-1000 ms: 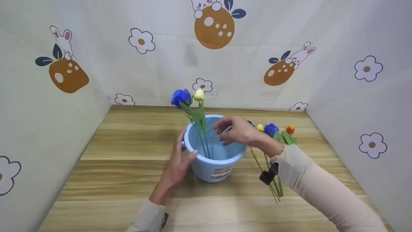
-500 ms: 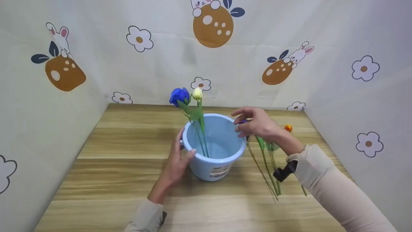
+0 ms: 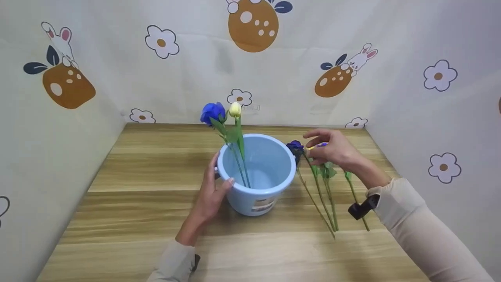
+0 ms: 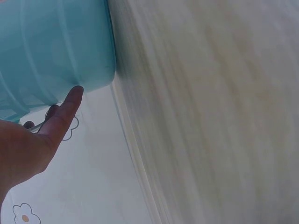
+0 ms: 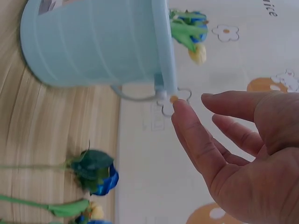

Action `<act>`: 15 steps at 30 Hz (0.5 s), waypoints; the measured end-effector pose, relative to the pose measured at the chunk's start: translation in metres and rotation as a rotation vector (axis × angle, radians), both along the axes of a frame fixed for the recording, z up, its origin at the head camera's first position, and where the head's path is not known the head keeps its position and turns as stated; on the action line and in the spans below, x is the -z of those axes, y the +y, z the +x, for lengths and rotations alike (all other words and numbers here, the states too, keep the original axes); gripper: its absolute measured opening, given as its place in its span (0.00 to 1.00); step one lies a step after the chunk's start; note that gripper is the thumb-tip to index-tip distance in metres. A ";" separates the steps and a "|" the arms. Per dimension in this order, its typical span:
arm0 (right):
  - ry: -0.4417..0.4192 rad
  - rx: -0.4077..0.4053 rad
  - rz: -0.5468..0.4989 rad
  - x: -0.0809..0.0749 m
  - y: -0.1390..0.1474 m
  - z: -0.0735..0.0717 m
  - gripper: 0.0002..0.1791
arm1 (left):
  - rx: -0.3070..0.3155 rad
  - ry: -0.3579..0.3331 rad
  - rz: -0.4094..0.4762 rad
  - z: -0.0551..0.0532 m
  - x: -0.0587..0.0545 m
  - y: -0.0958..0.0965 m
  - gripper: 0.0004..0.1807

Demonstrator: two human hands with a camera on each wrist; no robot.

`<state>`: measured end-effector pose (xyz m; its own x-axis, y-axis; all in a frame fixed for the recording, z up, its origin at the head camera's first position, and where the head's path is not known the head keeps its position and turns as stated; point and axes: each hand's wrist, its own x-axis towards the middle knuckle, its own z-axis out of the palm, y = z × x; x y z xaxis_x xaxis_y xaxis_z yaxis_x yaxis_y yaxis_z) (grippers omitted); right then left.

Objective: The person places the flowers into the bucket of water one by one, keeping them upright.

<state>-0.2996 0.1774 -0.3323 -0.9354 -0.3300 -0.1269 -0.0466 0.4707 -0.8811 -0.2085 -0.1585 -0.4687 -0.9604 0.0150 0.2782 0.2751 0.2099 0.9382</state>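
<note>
A light blue bucket (image 3: 239, 200) stands upright on the table, holding a blue rose (image 3: 212, 113) and a pale yellow tulip (image 3: 235, 110) that lean left against its rim. My left hand (image 3: 209, 196) holds the bucket's left side, thumb on the rim and fingers along the outer wall. To the right of the bucket, my right hand (image 3: 337, 149) hovers with loosely curved fingers and nothing between them. Beneath it lie several flowers; one dark blue rose (image 3: 295, 146) shows beside the rim, while other blooms are partly hidden by the hand.
Several green stems (image 3: 325, 196) spread toward the front of the wooden table (image 3: 148, 219). A separate stem (image 3: 358, 199) lies farther right, its bloom hidden. A patterned cloth (image 3: 188, 70) hangs behind and at both sides. The bucket's wire handle (image 5: 135, 97) hangs at its side.
My right hand has moved from above the bucket's opening rightward, out over the flowers on the table. The left hand still holds the bucket, and the view has shifted slightly.
</note>
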 end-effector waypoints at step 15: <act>-0.050 0.123 0.025 0.037 0.071 -0.017 0.26 | -0.012 -0.012 -0.005 -0.001 0.000 0.001 0.46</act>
<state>-0.3168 0.2480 -0.3691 -0.9608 -0.2098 -0.1813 0.0565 0.4921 -0.8687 -0.2095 -0.1575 -0.4688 -0.9639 0.0051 0.2661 0.2608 0.2182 0.9404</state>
